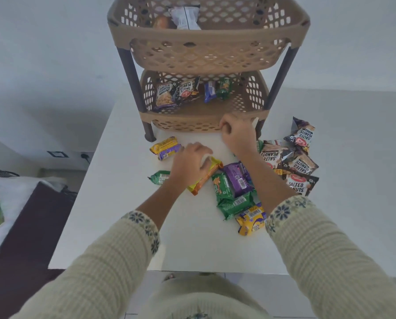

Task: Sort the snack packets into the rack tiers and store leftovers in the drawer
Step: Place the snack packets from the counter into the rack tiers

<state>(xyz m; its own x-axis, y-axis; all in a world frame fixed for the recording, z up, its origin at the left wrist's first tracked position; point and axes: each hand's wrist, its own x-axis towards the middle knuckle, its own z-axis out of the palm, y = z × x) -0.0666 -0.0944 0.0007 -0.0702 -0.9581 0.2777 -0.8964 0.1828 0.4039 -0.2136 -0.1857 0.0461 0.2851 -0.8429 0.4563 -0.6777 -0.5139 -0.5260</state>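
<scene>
Both forearms, in cream knit sleeves point(330, 254), extend over the white table point(114, 226).

1. Loose packets: a yellow-and-blue packet point(252, 221) lies nearest, touching two green packets point(229, 196) and a purple packet point(237, 178) in one heap under the right forearm. A group of salted peanuts packets point(295, 162) lies to the right of the heap, overlapping one another.
2. Left hand point(191, 162): it rests on the far end of an orange packet point(204, 180), fingers curled down around it. A separate green packet point(160, 177) lies just left of the wrist. A yellow-and-purple packet point(167, 147) lies farther away, apart from the hand.
3. Right hand point(237, 132): it is at the front rim of the rack's lower tier point(187, 117), fingers curled together. Whether they enclose anything cannot be determined.
4. Lower tier contents: two salted peanuts packets point(166, 95), a blue packet point(209, 90) and a green packet point(223, 88).
5. Upper tier point(215, 35): a white packet point(185, 17) lies at the back, beside a brownish item that is too blurred to identify.
</scene>
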